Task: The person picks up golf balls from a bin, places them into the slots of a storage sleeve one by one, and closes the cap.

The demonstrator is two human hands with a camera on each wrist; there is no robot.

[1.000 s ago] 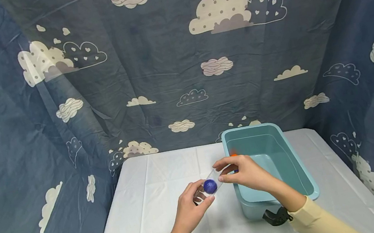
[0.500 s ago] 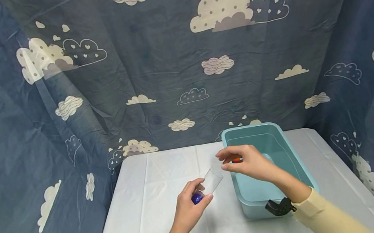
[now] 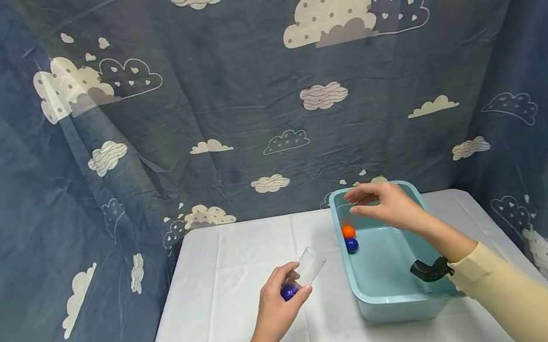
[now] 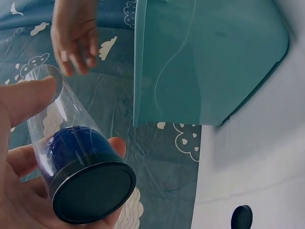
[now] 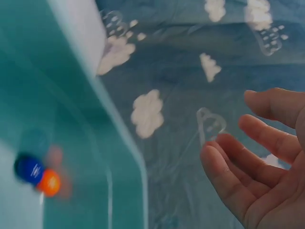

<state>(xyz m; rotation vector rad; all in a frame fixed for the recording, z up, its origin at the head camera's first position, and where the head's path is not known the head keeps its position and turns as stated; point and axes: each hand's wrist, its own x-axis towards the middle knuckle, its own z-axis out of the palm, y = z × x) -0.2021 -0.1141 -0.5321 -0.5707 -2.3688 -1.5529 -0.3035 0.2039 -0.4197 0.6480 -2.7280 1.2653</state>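
My left hand (image 3: 275, 306) grips a clear plastic tube (image 4: 71, 109), tilted with its rim up and to the right. A glittery blue ball (image 3: 289, 291) sits inside, at the tube's black base (image 4: 95, 191). Over the far part of a teal bin (image 3: 399, 300) hangs my right hand (image 3: 391, 206), with nothing in its bent, parted fingers (image 5: 224, 176). Below it in the bin, an orange ball (image 3: 349, 232) and another blue ball (image 3: 352, 245) lie side by side along the left wall.
A white cloth covers the table (image 3: 233, 254). On it, in the left wrist view, lies a small black round cap (image 4: 242, 217). A dark blue curtain (image 3: 218, 84) with cloud prints hangs behind and at both sides.
My right hand has left the tube's rim and moved right and away over the bin. The blue ball has slid down to the tube's base. My left hand stays nearly still.
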